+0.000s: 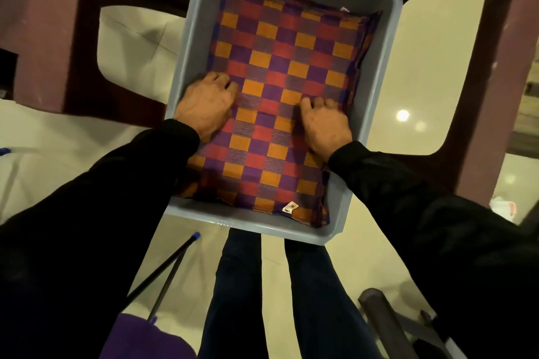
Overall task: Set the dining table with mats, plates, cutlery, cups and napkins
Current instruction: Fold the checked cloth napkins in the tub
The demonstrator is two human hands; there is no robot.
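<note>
Hands first: our left hand (208,106) lies on the near left part of a stack of woven checked table mats in orange, red and purple (285,102), fingers curled down into the cloth. Our right hand (325,125) sits near the right edge, fingers bent against the fabric. Whether either hand has pinched a mat yet, we cannot tell. Black sleeves cover both arms.

The mats lie folded flat, filling a grey rectangular plastic tub (186,38), with a small white label at the near right corner. The tub rests on dark maroon furniture (49,38) over a glossy cream tiled floor (131,38).

We judge this the mat-fetching step, early on. Next we need to pinch the mat edges and lift them clear.
</note>
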